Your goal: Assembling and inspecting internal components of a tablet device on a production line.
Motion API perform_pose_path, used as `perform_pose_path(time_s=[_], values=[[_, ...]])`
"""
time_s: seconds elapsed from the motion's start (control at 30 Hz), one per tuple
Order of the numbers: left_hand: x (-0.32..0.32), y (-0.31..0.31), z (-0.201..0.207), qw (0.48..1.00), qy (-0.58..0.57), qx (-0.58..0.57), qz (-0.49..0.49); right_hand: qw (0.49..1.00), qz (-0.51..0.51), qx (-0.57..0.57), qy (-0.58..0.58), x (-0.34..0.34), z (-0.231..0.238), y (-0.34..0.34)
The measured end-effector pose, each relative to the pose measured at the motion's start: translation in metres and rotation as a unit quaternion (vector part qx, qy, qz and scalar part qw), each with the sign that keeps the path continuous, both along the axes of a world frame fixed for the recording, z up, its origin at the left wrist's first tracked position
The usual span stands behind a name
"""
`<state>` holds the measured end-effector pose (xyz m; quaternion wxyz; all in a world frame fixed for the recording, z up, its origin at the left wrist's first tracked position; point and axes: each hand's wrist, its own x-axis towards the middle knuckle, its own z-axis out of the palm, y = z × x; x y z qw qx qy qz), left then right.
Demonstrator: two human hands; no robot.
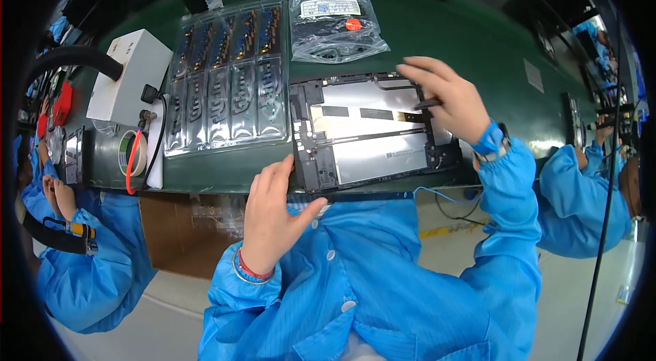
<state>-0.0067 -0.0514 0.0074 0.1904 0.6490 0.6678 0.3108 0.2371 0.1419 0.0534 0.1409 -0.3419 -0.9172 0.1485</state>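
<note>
Looking over the green desk (pixel 478 33), we see the clear divided tray (pixel 225 144) set to the left, probably so its contents lie within reach without crowding us. Right of it, the opened tablet-like device (pixel 372 159) lies flat at the near edge, inner side up, which we judge exposes its parts to both hands. The clear bag (pixel 336 24) rests beyond, leaving the near space free for the device. Our left hand (pixel 268 216) is spread, fingertips at the device's left edge, likely steadying it. Our right hand (pixel 454 100) is over its far right part, the grip seemingly pinching a small dark piece (pixel 425 104).
</note>
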Motion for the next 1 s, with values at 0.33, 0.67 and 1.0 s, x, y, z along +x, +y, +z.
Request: perform_pose_path(time_s=[0.33,0.67,1.0], values=[[-0.002,0.006,-0.013,0.999,-0.017,0.028,0.019,0.955,-0.214,-0.159,0.133,0.077,-0.051,-0.066],[-0.011,0.072,0.048,0.966,-0.095,0.241,-0.005,0.690,-0.255,-0.415,0.535,0.067,0.008,-0.032],[-0.060,0.155,0.034,0.820,0.072,0.564,-0.057,0.630,-0.266,-0.463,0.563,-0.114,0.021,0.187]])
